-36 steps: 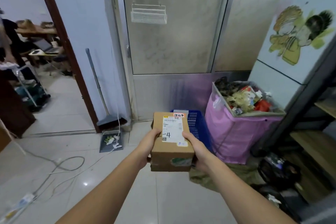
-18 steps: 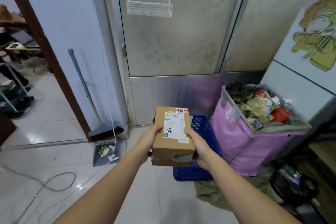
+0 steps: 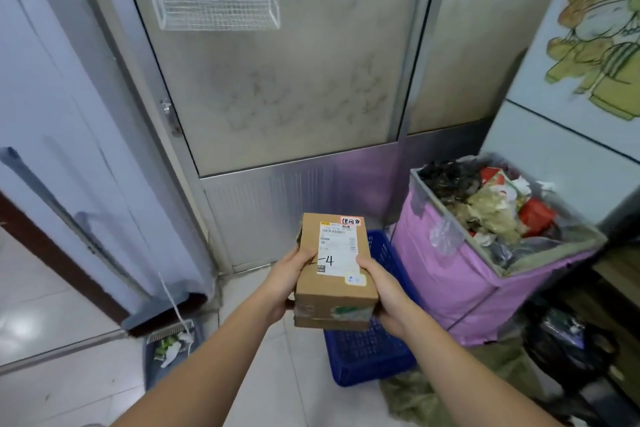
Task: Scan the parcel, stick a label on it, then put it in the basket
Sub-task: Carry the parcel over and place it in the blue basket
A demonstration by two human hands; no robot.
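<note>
Fingers of the left hand [image 3: 291, 276] and the right hand [image 3: 382, 291] clamp the two long sides of a cardboard parcel [image 3: 334, 272], thumbs pressed on its top face beside the white shipping label [image 3: 337, 250]. The parcel's long axis points away from the person, its far end tilted up. It hangs directly above the blue basket [image 3: 372, 350], which sits on the floor just left of the pink rubbish bin [image 3: 460, 284]. Both hands are equally near; lowering it straight down looks like the remaining step.
</note>
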